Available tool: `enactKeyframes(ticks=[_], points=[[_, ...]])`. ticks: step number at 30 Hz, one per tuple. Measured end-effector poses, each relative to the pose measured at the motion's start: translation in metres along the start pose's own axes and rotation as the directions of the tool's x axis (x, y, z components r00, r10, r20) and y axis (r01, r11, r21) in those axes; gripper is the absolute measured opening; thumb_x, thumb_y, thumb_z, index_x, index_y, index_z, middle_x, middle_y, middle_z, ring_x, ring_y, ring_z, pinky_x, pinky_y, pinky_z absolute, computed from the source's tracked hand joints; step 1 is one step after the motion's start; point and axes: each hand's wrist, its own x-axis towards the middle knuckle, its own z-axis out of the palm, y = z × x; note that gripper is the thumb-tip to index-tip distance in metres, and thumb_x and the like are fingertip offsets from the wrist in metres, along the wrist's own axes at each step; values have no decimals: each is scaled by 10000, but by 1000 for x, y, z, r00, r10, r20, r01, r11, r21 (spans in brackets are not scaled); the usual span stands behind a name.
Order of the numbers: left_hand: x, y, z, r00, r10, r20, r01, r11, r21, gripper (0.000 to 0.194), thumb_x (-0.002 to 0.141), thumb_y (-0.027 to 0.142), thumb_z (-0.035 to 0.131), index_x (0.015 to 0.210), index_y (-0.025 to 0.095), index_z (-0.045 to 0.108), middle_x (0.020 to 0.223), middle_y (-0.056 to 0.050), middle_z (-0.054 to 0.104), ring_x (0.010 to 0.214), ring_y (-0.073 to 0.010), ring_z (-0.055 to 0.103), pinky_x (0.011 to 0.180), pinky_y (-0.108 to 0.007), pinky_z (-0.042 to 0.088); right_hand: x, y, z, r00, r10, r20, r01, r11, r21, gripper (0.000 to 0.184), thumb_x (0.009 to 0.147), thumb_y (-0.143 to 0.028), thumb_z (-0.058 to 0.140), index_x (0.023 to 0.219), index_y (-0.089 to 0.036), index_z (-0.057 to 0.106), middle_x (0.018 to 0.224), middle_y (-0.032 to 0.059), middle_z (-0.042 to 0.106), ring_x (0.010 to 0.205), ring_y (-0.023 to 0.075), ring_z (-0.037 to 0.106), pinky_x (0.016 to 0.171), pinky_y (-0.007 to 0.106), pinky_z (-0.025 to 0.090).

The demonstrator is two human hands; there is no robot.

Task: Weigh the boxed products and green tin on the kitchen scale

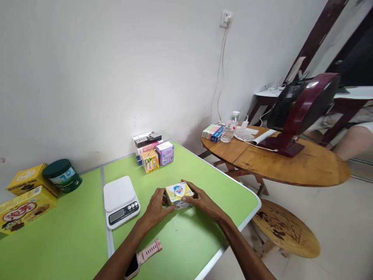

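Right of the kitchen scale (119,194), the yellow-and-white soap box (174,191) is clamped between left hand (155,209) and right hand (204,201), its long axis crossing from one to other, neither hand being nearer.

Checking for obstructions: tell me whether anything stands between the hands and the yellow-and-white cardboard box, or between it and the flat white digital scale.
Nothing visible separates the left hand or right hand from the box; both touch it. The left hand itself is between box and white scale.
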Motion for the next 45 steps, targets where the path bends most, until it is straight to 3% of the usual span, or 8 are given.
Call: enactKeyframes(ticks=[9, 13, 21, 25, 32, 38, 41, 45], points=[[-1, 10, -7, 996, 35, 84, -39, 998, 44, 423, 694, 306, 838, 1054, 183, 654, 1000, -47, 607, 850, -189, 620, 755, -326, 547, -5, -15, -18, 989, 29, 146, -4, 986, -164, 566, 636, -322, 864, 1167, -257, 679, 1222, 91, 736, 1089, 314, 700, 935, 459, 588], [-12, 27, -41, 991, 114, 71, -121, 988, 94, 430, 719, 298, 832, 1092, 187, 648, 1027, -47, 607, 872, -178, 610, 785, -310, 543, 6, -34, -2, 985, -40, 168, 82, 964, -252, 503, 666, -273, 851, 1144, -275, 695, 1235, 92, 733, 1112, 317, 694, 920, 440, 592], [-66, 14, -183, 985, 69, -156, -26, 965, 261, 423, 748, 463, 816, 1047, 205, 664, 985, -40, 638, 815, -180, 645, 719, -308, 560, 87, -60, 135, 881, -198, 429, 287, 946, -151, 584, 645, -297, 884, 1181, -213, 668, 1172, 79, 742, 1081, 289, 706, 919, 446, 600], [-77, -17, -218, 978, -10, -207, 58, 971, 231, 433, 750, 485, 811, 1040, 189, 684, 979, -49, 660, 842, -201, 671, 756, -336, 570, 120, -53, 185, 835, -204, 511, 327, 931, -164, 537, 647, -309, 876, 1130, -199, 668, 1070, 50, 746, 1004, 262, 704, 839, 398, 605], [-75, -44, -225, 981, -76, -179, 113, 972, 208, 551, 751, 557, 799, 1118, 165, 674, 1038, -78, 674, 889, -226, 676, 799, -366, 569, 133, -41, 197, 873, -171, 457, 386, 814, -433, 584, 619, -292, 911, 1156, -202, 700, 1025, 42, 699, 951, 243, 632, 771, 321, 515], [-81, -44, -223, 969, -111, -222, 154, 970, 188, 743, 666, 517, 861, 1280, 175, 620, 1149, -110, 678, 953, -259, 679, 871, -429, 575, 124, -36, 187, 887, -159, 433, 320, 889, -329, 777, 634, -382, 907, 1349, -247, 634, 1266, 96, 686, 1107, 285, 618, 832, 364, 518], [-98, -51, -214, 926, -139, -350, 181, 979, 89, 944, 608, 504, 900, 1419, 197, 527, 1303, -144, 642, 1052, -280, 672, 932, -458, 570, 111, -19, 173, 947, -160, 277, 214, 961, -177, 859, 677, -503, 877, 1437, -271, 552, 1442, 128, 605, 1193, 298, 616, 883, 396, 534], [-124, -73, -192, 802, -241, -547, 149, 967, -207, 737, 804, 619, 702, 1376, 179, 553, 1313, -169, 660, 1149, -294, 671, 1011, -483, 539, 96, 20, 163, 983, -164, -87, 164, 986, -1, 583, 891, -675, 590, 1213, -193, 651, 1195, 144, 715, 1070, 286, 679, 856, 403, 552]])
